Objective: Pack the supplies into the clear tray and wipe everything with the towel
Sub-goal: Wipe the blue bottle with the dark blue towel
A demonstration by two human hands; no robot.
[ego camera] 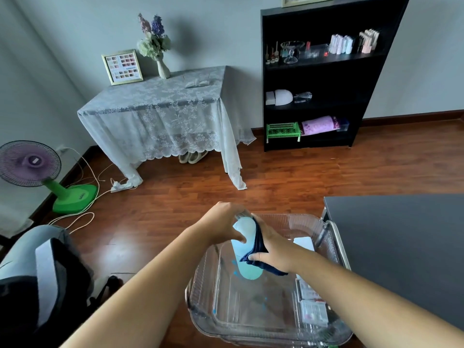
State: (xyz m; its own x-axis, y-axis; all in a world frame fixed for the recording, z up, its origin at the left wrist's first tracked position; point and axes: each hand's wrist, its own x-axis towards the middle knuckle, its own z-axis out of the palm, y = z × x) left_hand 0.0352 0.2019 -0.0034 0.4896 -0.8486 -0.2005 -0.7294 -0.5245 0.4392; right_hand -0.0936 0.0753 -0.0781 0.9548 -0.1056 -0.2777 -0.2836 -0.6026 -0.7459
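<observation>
A pale blue-green bottle [244, 249] is held upright over the clear tray [200, 305]. My left hand [221, 222] grips the bottle near its top. My right hand [271, 249] presses a folded dark blue towel [256, 249] against the bottle's right side. Along the tray's right side lie small flat packets [312, 303] and, further back, a white box [303, 242]. The tray sits at the left end of a dark table [401, 242].
A lace-covered table [160, 106] with a vase and picture frame stands against the far wall. A black bookshelf [324, 71] holds supplies. A purple and green fan [32, 169] with cords is on the wood floor at left. A grey chair [37, 280] is near left.
</observation>
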